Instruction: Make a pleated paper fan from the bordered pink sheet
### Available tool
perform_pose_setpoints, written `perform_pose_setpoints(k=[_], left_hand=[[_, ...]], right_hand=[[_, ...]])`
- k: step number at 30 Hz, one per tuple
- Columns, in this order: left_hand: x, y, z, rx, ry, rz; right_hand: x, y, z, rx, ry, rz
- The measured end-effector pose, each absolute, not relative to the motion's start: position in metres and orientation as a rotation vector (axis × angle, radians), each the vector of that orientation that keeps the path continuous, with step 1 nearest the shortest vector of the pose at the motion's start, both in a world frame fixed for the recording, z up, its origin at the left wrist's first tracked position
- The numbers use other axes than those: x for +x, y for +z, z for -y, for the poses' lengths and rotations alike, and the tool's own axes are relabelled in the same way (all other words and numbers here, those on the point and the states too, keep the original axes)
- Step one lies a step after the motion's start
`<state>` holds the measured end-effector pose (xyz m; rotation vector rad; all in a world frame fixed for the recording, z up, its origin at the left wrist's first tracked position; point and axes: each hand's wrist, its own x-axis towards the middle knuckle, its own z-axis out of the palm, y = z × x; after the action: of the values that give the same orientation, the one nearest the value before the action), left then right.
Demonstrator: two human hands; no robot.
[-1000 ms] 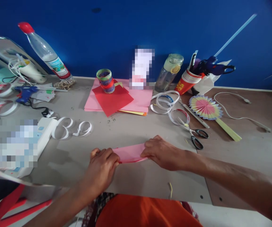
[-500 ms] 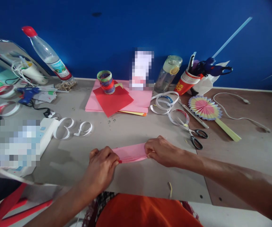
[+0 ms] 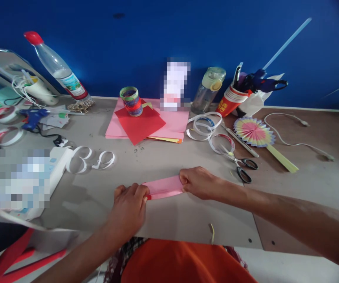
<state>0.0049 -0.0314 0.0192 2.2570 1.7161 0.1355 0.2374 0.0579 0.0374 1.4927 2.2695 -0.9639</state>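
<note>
A narrow strip of folded pink paper (image 3: 164, 187) stretches between my two hands, just above the table's front part. My left hand (image 3: 131, 206) is closed on its left end, where a bit of red shows by the fingers. On the right end my right hand (image 3: 197, 182) pinches the paper between thumb and fingers. Both thumbs are partly hidden. Black-handled scissors (image 3: 240, 163) lie open beyond my right forearm. Behind the strip, a red paper square (image 3: 140, 129) rests on a stack of pink sheets (image 3: 175, 125), with a wrapped tape roll or cup (image 3: 131, 103) on top.
Rolls of white tape (image 3: 206, 127), a pen-like cutter (image 3: 242, 141) and a pleated paper fan (image 3: 254, 131) lie at right. A red paper cup (image 3: 231, 100) and a clear bottle (image 3: 209, 90) stand behind. At left are a power strip (image 3: 59, 161), a blue glue gun (image 3: 33, 118) and a leaning bottle (image 3: 60, 70).
The pink paper looks flatter and tauter between my hands, its lower edge straighter. Both hands keep their hold. The whole view has shifted slightly.
</note>
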Motion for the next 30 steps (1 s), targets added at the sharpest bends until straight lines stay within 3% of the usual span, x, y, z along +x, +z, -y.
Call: perform_pose_setpoints(k=[9, 20, 30], left_hand=[[0.0, 0.01, 0.035, 2.509, 0.198, -1.728], [0.001, 0.01, 0.046, 3.029, 0.162, -1.57], [-0.005, 0.022, 0.019, 2.846, 0.027, -1.358]], right_hand=[[0.241, 0.032, -0.046, 1.425, -0.842, -2.402], [0.255, 0.02, -0.03, 0.756, -0.001, -3.075], [0.249, 0.027, -0.054, 0.676, -0.262, -2.908]])
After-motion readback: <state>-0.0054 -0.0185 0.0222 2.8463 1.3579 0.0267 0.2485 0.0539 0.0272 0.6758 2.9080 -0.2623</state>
